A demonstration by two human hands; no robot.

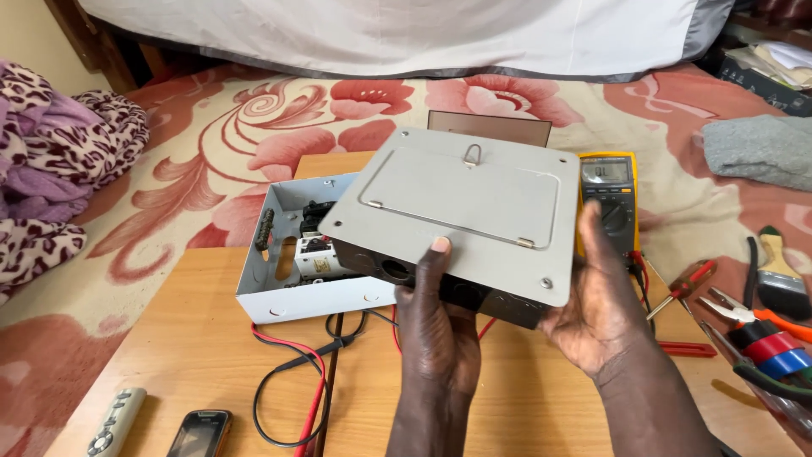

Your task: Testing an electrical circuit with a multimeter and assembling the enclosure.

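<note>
My left hand and my right hand hold a closed grey metal electrical box up above a wooden table, tilted so its hinged lid faces me. The left thumb rests on the lid's near edge. The right hand cups the box's lower right corner. Behind it on the table lies an open light-grey enclosure with a breaker and parts inside. A yellow multimeter stands just behind my right hand, its red and black leads looping across the tabletop.
A remote control and a small phone lie at the table's near left. At the right sit a red-handled screwdriver, orange-handled pliers, a paintbrush and tape rolls. A floral blanket and heaped clothes surround the table.
</note>
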